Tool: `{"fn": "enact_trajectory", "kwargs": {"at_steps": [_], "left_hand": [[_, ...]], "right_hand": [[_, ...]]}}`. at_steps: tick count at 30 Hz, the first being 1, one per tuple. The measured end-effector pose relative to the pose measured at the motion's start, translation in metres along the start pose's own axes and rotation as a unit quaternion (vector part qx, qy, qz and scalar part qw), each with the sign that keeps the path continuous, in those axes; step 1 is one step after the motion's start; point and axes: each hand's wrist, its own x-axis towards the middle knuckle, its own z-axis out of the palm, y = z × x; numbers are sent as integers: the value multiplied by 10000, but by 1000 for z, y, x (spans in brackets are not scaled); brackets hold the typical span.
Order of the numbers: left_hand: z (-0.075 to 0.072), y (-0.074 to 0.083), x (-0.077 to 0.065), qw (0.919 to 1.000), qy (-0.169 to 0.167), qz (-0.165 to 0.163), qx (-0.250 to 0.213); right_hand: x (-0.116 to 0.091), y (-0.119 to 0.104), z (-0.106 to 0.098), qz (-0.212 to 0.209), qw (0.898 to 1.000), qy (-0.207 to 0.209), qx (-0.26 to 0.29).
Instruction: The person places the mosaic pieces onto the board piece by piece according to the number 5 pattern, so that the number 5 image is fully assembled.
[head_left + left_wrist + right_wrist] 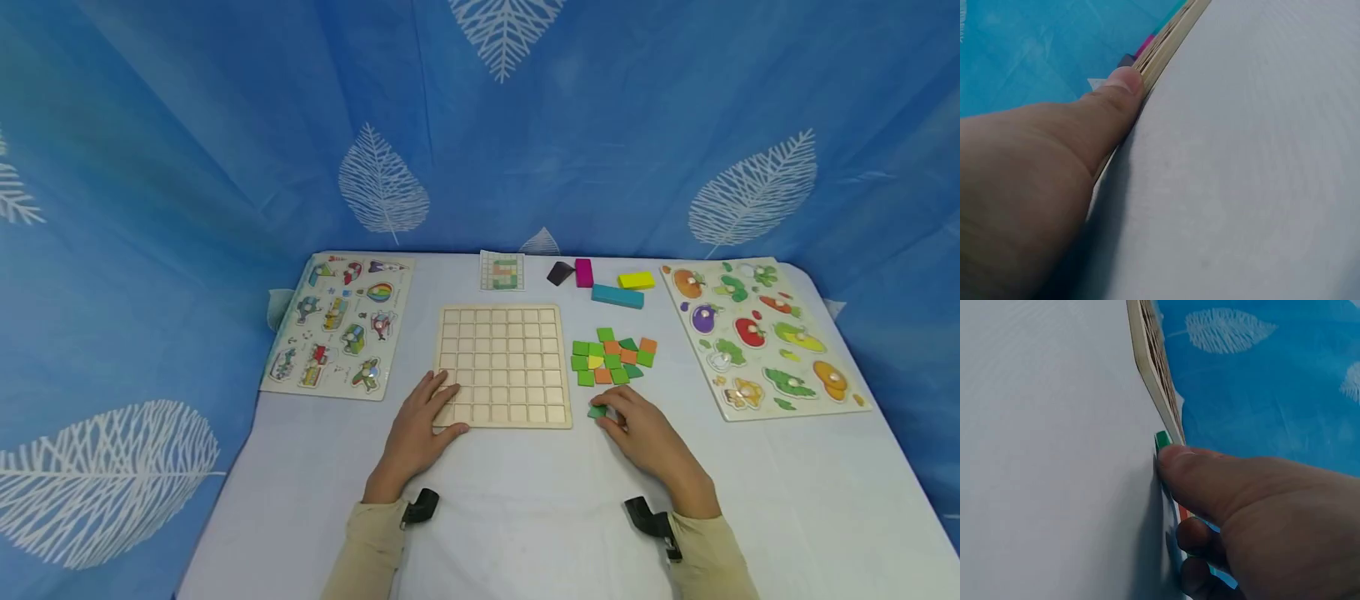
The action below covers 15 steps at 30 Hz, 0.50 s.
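A pale wooden grid board lies flat in the middle of the table. On its lower left corner rests my left hand, fingers spread over the squares; in the left wrist view the thumb touches the board's edge. My right hand pinches a small dark green tile just right of the board's lower right corner. The right wrist view shows one end of that tile beyond the thumb. Above the right hand lies a loose cluster of green, orange and yellow tiles, some square, some with other outlines.
A pattern card lies behind the board. To its right are black, magenta, yellow and teal pieces. A vehicle puzzle stands at the left, a vegetable puzzle at the right.
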Motion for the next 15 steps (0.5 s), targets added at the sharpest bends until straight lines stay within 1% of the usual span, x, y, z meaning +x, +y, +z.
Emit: {"fn": "enact_trajectory", "kwargs": {"at_steps": [3,6,10,15], "left_hand": [[0,-2,2,10000,41,67,54],[1,-3,3,9999,91,104,73],[2,-2,3,9999,66,112,39],[2,-1,1,10000,-2,33,26]], "right_hand": [[15,-6,-2,-190,9998,-3,-70],[37,-18,-3,-440,9989,2,-127],[74,-38,1,-749,9971,-114,-27],[127,-62,19,-1121,9928,-403,-85]]}}
